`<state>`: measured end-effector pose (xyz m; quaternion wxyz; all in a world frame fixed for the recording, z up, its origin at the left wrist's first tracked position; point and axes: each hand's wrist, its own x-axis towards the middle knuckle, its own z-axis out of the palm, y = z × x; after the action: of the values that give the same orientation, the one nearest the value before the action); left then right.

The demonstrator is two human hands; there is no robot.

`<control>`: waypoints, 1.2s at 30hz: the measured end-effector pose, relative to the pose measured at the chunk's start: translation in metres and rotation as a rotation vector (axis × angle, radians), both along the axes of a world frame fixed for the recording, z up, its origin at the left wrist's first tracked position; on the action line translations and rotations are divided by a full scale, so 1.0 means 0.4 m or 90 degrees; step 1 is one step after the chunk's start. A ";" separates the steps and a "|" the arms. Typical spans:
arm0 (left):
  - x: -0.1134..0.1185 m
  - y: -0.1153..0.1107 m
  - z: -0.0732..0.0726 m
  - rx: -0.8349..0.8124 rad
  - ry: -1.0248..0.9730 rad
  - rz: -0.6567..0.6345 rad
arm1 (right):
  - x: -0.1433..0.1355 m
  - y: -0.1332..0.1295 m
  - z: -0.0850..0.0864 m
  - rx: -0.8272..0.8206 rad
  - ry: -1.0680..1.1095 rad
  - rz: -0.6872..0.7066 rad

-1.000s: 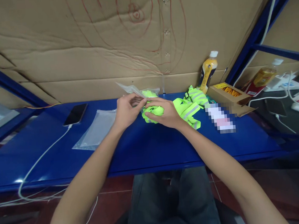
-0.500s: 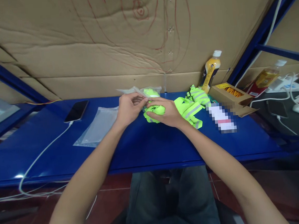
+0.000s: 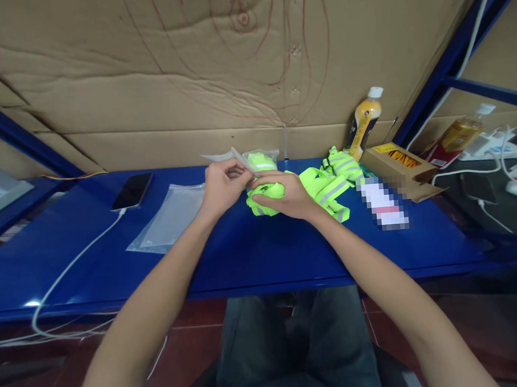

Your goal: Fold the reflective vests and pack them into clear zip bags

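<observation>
My left hand [image 3: 225,184] pinches the edge of a clear plastic bag [image 3: 234,155] above the table. Pressed close beside it, my right hand [image 3: 288,196] is curled round a folded neon-yellow reflective strap bundle [image 3: 267,200]. The fingers of both hands nearly meet at the bag's edge. Behind them lies another clear bag with neon-yellow material [image 3: 259,160] inside. More loose reflective straps [image 3: 330,189] spread out to the right of my right hand. A flat clear zip bag [image 3: 171,218] rests left of my left hand, partly covered by my forearm.
On the blue table [image 3: 263,258], a black phone [image 3: 132,191] with a white cable lies at left. A yellow drink bottle [image 3: 364,119], an open cardboard box [image 3: 399,161] and a blurred-out white item [image 3: 382,203] stand at right. A cardboard wall [image 3: 166,105] rises behind.
The strap bundle and my right hand have shifted very slightly left. My left hand's fingers have moved a little at the bag's edge. Everything else stays put.
</observation>
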<state>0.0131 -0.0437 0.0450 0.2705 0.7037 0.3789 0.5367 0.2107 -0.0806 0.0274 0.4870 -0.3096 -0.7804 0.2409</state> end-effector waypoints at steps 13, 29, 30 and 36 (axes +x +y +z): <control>-0.024 -0.004 0.016 0.100 0.163 0.147 | 0.003 -0.022 0.006 0.142 -0.072 -0.021; -0.055 -0.013 0.055 0.040 0.208 -0.040 | 0.002 -0.039 0.030 0.109 -0.011 0.004; -0.055 -0.014 0.055 0.065 0.237 -0.031 | 0.003 -0.038 0.032 0.105 -0.008 0.005; -0.055 -0.017 0.057 0.120 0.317 -0.039 | 0.007 -0.030 0.030 0.080 -0.032 -0.008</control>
<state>-0.0090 -0.0504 0.0680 0.1182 0.8473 0.3607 0.3714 0.2133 -0.0927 0.0395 0.4873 -0.2888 -0.8041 0.1805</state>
